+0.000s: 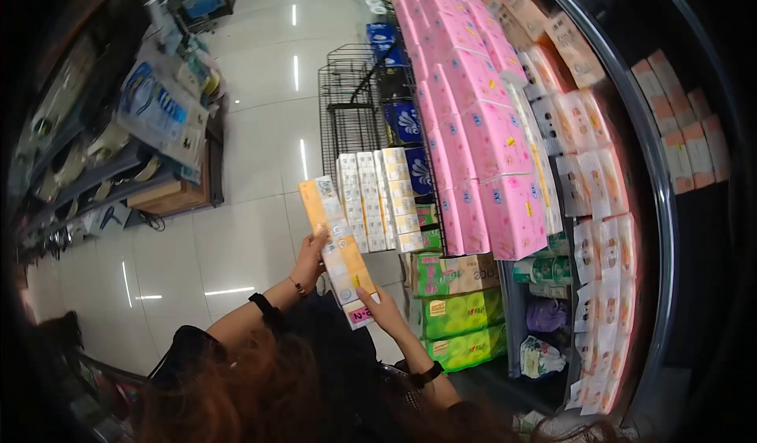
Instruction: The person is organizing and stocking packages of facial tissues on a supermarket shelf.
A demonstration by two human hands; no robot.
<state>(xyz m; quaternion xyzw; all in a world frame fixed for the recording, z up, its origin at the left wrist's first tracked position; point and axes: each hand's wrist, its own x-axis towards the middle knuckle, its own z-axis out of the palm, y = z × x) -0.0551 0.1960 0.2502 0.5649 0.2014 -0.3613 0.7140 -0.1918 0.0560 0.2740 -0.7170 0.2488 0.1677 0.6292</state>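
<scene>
A long pack of tissues [337, 242] in orange-yellow and white wrapping is held at a tilt in front of my body. My left hand [309, 260] grips its left edge near the middle. Lower down, my right hand [381, 309] is closed on the right edge, close to the pink-labelled end. Just beyond the held pack, several similar white-and-yellow packs [365, 199] stand side by side by a black wire rack [339, 88].
Pink tissue packs [493, 151] are stacked high on the right. Green-wrapped rolls [461, 317] sit below them, and peach-and-white packs [603, 246] line the shelf further right. A shelf with bagged goods [162, 112] stands left across the tiled floor [256, 139].
</scene>
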